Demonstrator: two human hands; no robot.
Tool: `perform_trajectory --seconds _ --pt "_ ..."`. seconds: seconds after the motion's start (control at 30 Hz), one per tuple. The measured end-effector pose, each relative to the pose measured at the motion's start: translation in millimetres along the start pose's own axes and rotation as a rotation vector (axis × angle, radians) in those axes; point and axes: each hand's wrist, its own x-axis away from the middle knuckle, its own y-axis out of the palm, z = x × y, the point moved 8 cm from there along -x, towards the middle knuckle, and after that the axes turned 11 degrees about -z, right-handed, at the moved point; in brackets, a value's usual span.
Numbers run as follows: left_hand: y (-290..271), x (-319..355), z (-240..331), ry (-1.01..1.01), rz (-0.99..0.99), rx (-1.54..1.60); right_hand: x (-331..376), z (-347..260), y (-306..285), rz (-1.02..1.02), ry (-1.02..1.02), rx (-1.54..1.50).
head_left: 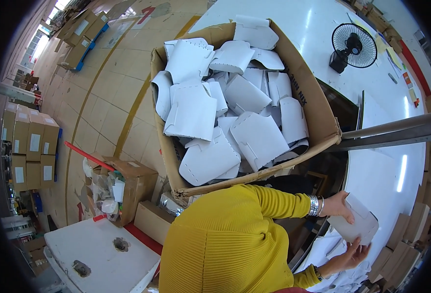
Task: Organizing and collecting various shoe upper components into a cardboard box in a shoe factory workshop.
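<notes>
My left hand [336, 206], with several bracelets at the wrist, grips a folded white cardboard piece [363, 223] by its upper left edge. At the lower edge of that piece, the fingers of my right hand [348, 257] are closed on it. The piece is tilted above the white table [386, 171]. Loose white cardboard pieces [323, 249] lie beneath and beside my right hand. Beyond my left arm stands a large open carton [323, 110], heaped with similar folded white pieces [191, 112], some with notched edges and slots.
A black desk fan [354, 45] stands on the far part of the table. A metal bar [396, 133] reaches in from the right toward the carton. On my left are a box of plastic waste [137, 185], a worn white board [103, 254] and stacked cartons [32, 141].
</notes>
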Motion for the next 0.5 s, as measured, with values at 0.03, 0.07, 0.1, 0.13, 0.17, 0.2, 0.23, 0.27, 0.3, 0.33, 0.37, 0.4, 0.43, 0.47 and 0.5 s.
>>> perform_trajectory --seconds 0.03,0.07,0.1,0.13,0.17,0.2,0.23,0.27,0.3,0.33,0.37,0.4,0.43,0.47,0.5 --pt "-5.7 2.3 -1.9 -0.045 0.092 0.02 -0.3 2.6 -3.0 0.039 -0.05 -0.092" --pt "-5.6 1.7 -2.3 -0.041 0.098 0.016 0.2 6.3 -5.4 0.076 -0.098 -0.184" --pt "8.5 -3.1 -0.7 -0.007 -0.067 0.021 1.4 8.5 -7.7 0.112 -0.146 -0.276" --pt "22.4 -4.1 1.0 0.025 -0.232 0.027 3.3 20.2 0.6 0.038 -0.087 -0.434" --pt "22.2 -2.6 0.4 0.03 -0.221 0.025 0.7 24.8 4.3 0.027 -0.087 -0.435" --pt "19.9 -1.2 -5.3 -0.021 -0.15 -0.026 -1.5 25.4 5.4 0.015 -0.091 -0.424" --pt "16.5 0.5 -10.7 -0.073 -0.077 -0.075 -3.0 26.6 6.8 0.001 -0.094 -0.412" --pt "15.4 -0.9 -15.1 -0.069 -0.067 -0.069 -3.9 30.9 7.1 0.018 -0.069 -0.394" --pt "15.2 -2.7 -16.6 -0.063 -0.099 -0.089 -8.2 33.0 6.8 -0.003 -0.068 -0.394" --pt "16.1 -2.8 -16.8 -0.057 -0.13 -0.11 -13.5 39.1 5.4 0.003 -0.011 -0.399" --pt "12.3 1.4 -16.0 -0.05 -0.107 -0.11 -20.4 46.3 3.8 0.007 0.048 -0.403" --pt "6.3 14.3 2.1 -0.054 -0.027 -0.332 -40.3 68.4 -21.4 0.033 0.012 -0.402" --pt "0.3 26.2 18.7 -0.059 0.038 -0.55 -45.1 66.0 -53.1 0.166 0.002 -0.196" --pt "-5.5 37.5 33.9 -0.006 0.069 -0.63 -50.9 49.6 -75.5 0.31 -0.12 0.009" --pt "-13.1 47.3 45.2 0.067 0.067 -0.726 -56.6 40.9 -98.8 0.373 -0.151 0.219"
